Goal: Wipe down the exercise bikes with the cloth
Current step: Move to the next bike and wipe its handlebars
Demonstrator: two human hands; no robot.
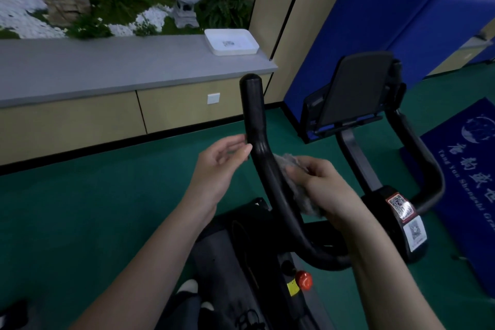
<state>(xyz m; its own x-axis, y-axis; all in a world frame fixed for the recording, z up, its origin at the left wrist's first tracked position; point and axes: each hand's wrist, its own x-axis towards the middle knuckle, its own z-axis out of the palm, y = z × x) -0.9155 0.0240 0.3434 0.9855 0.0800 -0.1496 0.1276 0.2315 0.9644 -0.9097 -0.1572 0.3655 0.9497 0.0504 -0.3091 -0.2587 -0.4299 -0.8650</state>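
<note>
Cloth (300, 190), grey, gripped by right hand (324, 187) against bike's left handlebar (261, 158); left hand (219, 166) relaxed, fingertips at bar.

Gym room: exercise bike (308, 195), blue wall mats (361, 21), green sports floor (93, 209).

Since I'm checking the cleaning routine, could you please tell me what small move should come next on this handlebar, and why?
Probably slide the grey cloth up the left handlebar toward its rounded tip. The right hand presses the cloth against the bar's lower curve, while the upright stretch above is bare. The left hand hovers open beside the bar and could steady it.
</note>
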